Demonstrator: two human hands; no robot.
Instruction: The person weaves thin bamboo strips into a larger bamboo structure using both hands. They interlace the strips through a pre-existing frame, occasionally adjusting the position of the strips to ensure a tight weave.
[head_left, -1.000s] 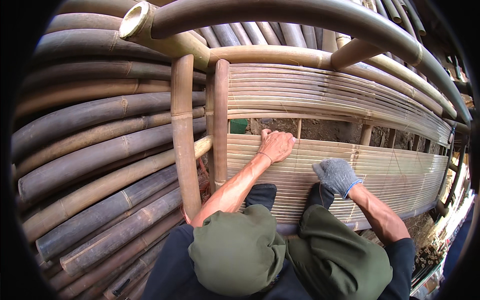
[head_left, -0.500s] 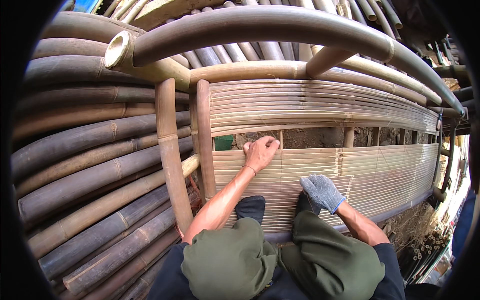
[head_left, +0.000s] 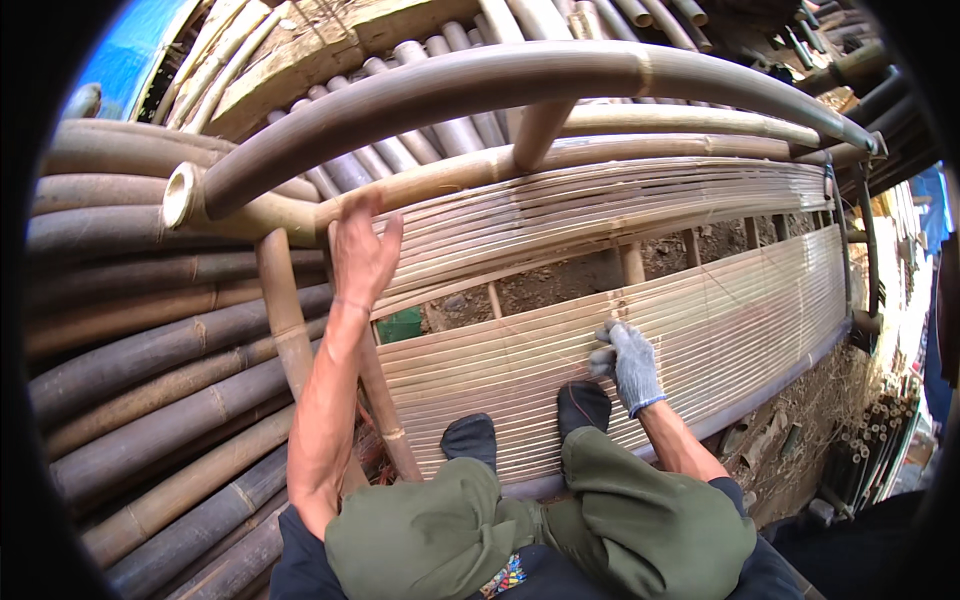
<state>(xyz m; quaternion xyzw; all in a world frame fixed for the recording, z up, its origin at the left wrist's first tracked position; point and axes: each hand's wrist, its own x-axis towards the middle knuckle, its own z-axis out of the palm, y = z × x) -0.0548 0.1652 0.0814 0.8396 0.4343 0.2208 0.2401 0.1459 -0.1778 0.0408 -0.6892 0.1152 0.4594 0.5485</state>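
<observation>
My bare left hand (head_left: 365, 255) is raised over the left end of the far slats, beside the bamboo rail. Its thumb stands away from the fingers, which are blurred, and I see nothing in it. A grey knitted glove with a blue cuff covers my right hand (head_left: 630, 365), its fingers curled over the near bamboo slat panel (head_left: 480, 370). A thin reddish string (head_left: 572, 388) runs by those fingertips and appears pinched there. Beyond a gap lies the far slat panel (head_left: 590, 205). Both panels belong to a long bamboo frame with a thick curved top rail (head_left: 450, 85).
My dark-socked feet (head_left: 584, 405) rest on the near slats. Thick bamboo poles (head_left: 150, 345) are stacked on the left, and more lie behind the frame. Cross pieces (head_left: 632, 264) span the gap above soil, with a green object (head_left: 400, 324) below. Cut bamboo ends (head_left: 880, 428) lie right.
My left hand has left the near panel's edge and gone up and left to the frame's far corner. The gloved hand has moved slightly farther away. The view has shifted and tilted.
</observation>
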